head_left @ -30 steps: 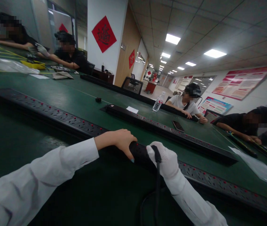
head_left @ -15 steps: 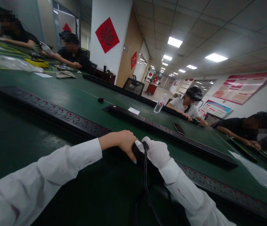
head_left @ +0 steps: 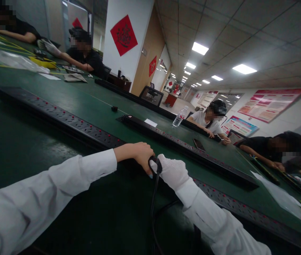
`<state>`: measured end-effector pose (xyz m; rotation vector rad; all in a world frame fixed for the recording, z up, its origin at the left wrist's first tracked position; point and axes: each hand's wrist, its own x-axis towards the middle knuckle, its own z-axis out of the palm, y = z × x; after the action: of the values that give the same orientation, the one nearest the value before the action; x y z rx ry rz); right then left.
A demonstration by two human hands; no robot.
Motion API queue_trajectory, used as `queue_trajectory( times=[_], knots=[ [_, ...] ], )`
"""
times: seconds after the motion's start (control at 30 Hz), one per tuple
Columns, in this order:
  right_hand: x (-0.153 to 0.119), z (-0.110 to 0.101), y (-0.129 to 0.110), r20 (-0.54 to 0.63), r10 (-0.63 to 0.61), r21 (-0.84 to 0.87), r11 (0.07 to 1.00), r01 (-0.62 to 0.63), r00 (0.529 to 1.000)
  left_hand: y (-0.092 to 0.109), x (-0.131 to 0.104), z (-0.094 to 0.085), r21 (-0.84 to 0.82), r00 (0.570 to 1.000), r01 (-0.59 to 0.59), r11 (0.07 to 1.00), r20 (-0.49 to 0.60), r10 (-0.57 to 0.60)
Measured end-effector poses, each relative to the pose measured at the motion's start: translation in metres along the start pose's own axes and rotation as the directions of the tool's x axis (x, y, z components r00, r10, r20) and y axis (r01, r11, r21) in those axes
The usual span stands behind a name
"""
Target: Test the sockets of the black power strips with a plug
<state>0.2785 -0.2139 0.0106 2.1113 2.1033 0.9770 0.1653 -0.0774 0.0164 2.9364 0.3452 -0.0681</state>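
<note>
A long black power strip (head_left: pixel 73 122) with red-dotted sockets runs slantwise across the green table under both hands. My left hand (head_left: pixel 141 156), bare, is closed over the strip near its middle, with the thumb on the near side. Just to its right, my right hand (head_left: pixel 173 170) in a white dotted glove grips the dark plug-like end (head_left: pixel 159 166) of a black cable (head_left: pixel 153 212). The cable end is close against the strip by my left fingers; the exact contact is hidden. From there the cable hangs down toward me and loops below the right wrist.
Beyond lies a second power strip (head_left: pixel 182 145), with a paper slip (head_left: pixel 151 123), a water bottle (head_left: pixel 180 117) and a phone (head_left: pixel 199 144) nearby. A small black part (head_left: pixel 114 108) and clear plastic bag (head_left: pixel 17 61) are farther left. Several people work around the table.
My right hand and the cable end have shifted slightly left, closer to my left hand. The cable now hangs farther left. The camera view has tilted a little.
</note>
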Motion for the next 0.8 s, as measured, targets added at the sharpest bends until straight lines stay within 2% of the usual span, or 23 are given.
queue_trajectory(
  times=[0.13, 0.27, 0.37, 0.5, 0.57, 0.7, 0.8],
  knots=[
    [0.0, 0.0, -0.002, 0.038, 0.04, 0.043, 0.998, -0.041, 0.998, 0.0, 0.0, 0.0, 0.029, 1.0, -0.009, 1.0, 0.012, 0.008],
    [-0.014, -0.004, 0.006, 0.01, 0.029, 0.154, 0.988, -0.03, 1.0, 0.001, 0.0, -0.002, 0.034, 0.999, -0.013, 0.999, 0.044, 0.012],
    [-0.036, -0.003, 0.025, 0.028, 0.1, 0.236, 0.966, -0.104, 0.995, 0.002, -0.002, -0.002, 0.005, 0.994, 0.049, 0.999, 0.093, -0.049],
    [-0.07, 0.01, 0.062, 0.197, 0.185, 0.24, 0.943, -0.231, 0.963, 0.004, -0.008, -0.006, 0.02, 0.989, 0.086, 0.996, 0.123, -0.088],
    [-0.083, 0.018, 0.079, 0.265, 0.163, 0.244, 0.942, -0.23, 0.95, 0.006, -0.013, -0.012, 0.055, 0.981, 0.116, 0.992, 0.15, -0.123],
    [-0.104, 0.027, 0.105, 0.231, 0.147, 0.185, 0.964, -0.192, 0.962, 0.006, -0.023, -0.027, 0.163, 0.94, 0.233, 0.959, 0.216, -0.265],
    [-0.115, 0.028, 0.118, 0.215, 0.155, 0.11, 0.977, -0.182, 0.964, 0.005, -0.027, -0.032, 0.219, 0.947, 0.219, 0.951, 0.186, -0.261]
  ],
)
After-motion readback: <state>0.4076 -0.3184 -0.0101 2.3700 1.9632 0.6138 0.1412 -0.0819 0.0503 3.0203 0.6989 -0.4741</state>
